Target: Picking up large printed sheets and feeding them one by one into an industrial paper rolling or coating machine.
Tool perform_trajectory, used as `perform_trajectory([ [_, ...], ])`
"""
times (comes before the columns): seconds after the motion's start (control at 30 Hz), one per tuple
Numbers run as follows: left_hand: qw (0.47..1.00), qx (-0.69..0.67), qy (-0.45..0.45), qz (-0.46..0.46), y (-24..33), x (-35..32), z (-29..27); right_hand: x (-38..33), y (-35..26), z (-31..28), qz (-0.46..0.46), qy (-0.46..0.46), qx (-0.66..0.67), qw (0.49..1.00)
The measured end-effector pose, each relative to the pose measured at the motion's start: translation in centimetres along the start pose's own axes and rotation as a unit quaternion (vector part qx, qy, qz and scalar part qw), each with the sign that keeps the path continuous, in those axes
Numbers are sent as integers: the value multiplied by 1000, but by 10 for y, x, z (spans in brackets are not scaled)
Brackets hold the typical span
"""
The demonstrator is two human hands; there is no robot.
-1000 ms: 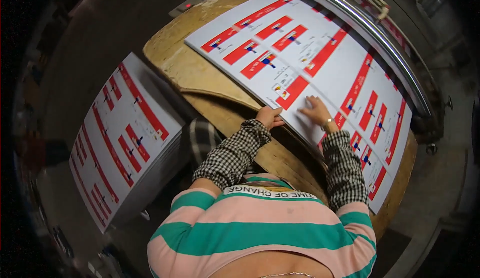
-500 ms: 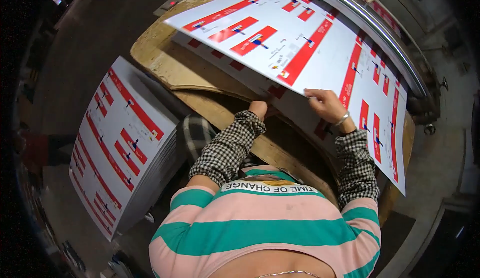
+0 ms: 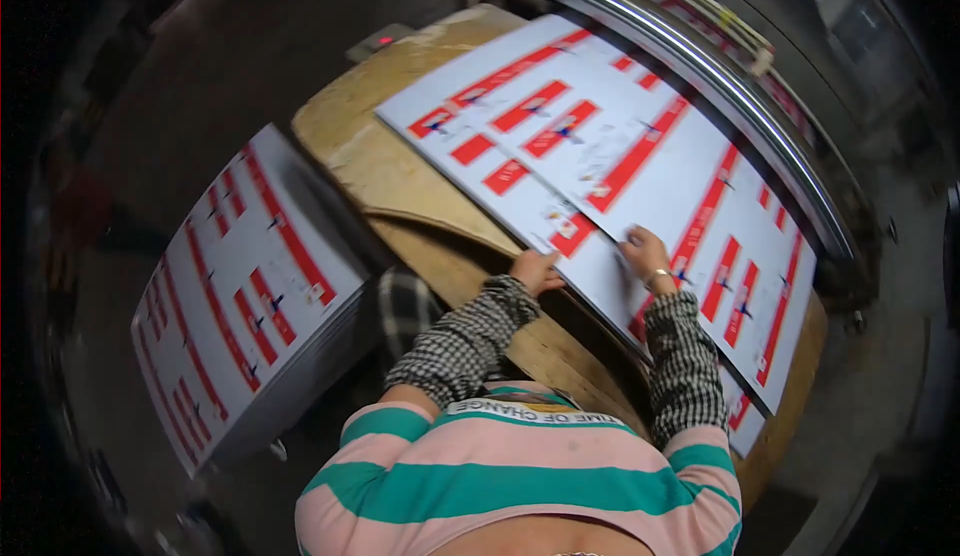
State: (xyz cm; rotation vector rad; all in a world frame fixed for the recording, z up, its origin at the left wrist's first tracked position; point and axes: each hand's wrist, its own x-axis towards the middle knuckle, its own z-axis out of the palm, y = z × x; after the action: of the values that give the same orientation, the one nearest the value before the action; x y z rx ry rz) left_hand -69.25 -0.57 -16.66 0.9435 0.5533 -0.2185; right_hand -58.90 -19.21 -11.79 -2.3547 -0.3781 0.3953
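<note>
Head view: right hand (image 3: 647,253) at sheet (image 3: 662,171) edge; bare board (image 3: 362,136) beside stack (image 3: 600,264).

Holds both forearms (image 3: 410,396) out ahead of the striped top (image 3: 515,471), in checked sleeves (image 3: 687,361). Slants the left one inward, with the left hand (image 3: 540,272) ahead of the top's middle, back upward. Bends the right hand (image 3: 645,254) into a pinch, slightly farther from the top and toward its right side, with a pale band (image 3: 656,277) at the wrist.

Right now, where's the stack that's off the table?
In the head view, that stack is at the left, beside the wooden table and left of your left hand.
</note>
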Motion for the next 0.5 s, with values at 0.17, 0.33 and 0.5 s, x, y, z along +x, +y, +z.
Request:
perform_trajectory([
  [0.17, 1000, -22, 10, 11, -15, 14, -8, -37, -9, 45, -157, -96, -284, 941],
  [0.33, 984, 150, -42, 91, -18, 21, -27, -30, 4, 24, -177, -159, -103, 966],
  [0.5, 984, 172, 44, -14, 7, 3, 7, -61, -30, -44, -154, -88, 66, 982],
])
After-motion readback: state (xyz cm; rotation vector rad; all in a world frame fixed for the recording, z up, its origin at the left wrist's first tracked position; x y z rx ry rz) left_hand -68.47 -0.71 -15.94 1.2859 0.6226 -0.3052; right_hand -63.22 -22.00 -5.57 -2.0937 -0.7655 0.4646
